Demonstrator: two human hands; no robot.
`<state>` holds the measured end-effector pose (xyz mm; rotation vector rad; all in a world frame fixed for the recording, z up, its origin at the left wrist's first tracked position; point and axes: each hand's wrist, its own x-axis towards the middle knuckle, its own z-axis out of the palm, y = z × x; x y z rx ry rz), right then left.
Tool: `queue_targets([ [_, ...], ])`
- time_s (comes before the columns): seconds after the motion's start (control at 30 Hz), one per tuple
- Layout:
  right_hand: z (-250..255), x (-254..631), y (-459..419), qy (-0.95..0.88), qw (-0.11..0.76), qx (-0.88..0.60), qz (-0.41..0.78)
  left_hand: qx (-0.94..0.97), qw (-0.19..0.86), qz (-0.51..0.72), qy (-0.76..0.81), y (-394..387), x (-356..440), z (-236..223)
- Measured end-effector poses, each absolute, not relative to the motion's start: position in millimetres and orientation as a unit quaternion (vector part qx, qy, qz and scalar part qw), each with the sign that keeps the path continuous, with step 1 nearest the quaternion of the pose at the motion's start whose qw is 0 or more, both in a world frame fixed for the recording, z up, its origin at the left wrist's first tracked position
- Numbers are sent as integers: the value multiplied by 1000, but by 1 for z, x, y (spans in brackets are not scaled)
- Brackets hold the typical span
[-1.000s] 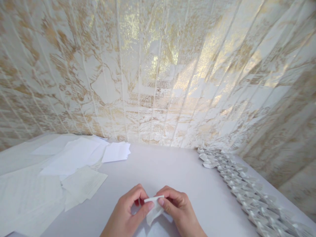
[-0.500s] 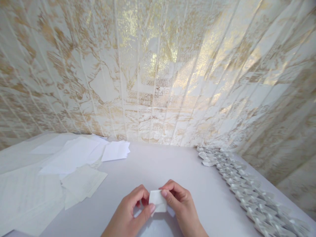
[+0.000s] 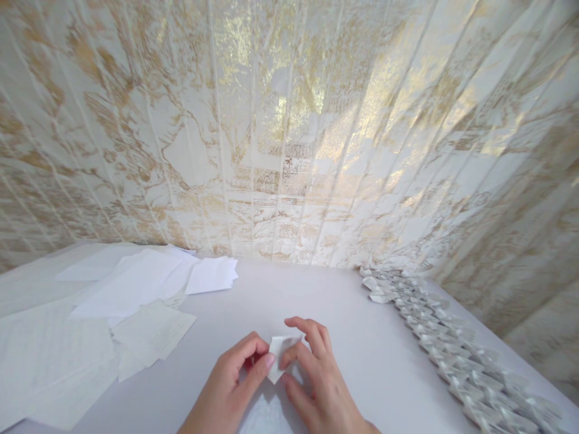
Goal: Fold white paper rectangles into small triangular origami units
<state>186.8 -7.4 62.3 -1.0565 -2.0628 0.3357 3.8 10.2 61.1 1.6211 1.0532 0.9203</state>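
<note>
A small folded piece of white paper (image 3: pixel 277 349) is up in front of me, a little above the table. My left hand (image 3: pixel 239 377) is closed on its left edge, pinching it between thumb and index finger. On the other side, my right hand (image 3: pixel 319 367) has its fingers apart and curved around the paper. Its index finger lies over the front of the piece, its thumb is near the lower corner, and another finger reaches past the top edge. The right part of the paper is hidden behind these fingers.
Loose white sheets (image 3: pixel 131 283) and printed sheets (image 3: pixel 49 355) overlap on the left of the white table (image 3: pixel 289 289). A small stack of paper pieces (image 3: pixel 210 275) lies beside them. Long rows of folded paper pieces (image 3: pixel 447 337) run down the right. A patterned curtain (image 3: pixel 280 150) hangs behind.
My right hand has let its pinch on the paper's upper right corner go and spread its fingers over the piece. The paper has tilted and shifted slightly up and left.
</note>
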Motion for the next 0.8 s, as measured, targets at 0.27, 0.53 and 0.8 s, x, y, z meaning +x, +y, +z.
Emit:
queue_targets([
  [0.27, 65, 186, -9, -837, 373, -381, 122, 664, 493, 372, 421, 10, 4, 61],
  [0.53, 63, 185, -8, -816, 383, -394, 178, 677, 474, 382, 414, 9, 4, 60],
  [0.8, 53, 184, -9, -749, 470, -405, 232, 667, 483, 399, 404, 8, 5, 64],
])
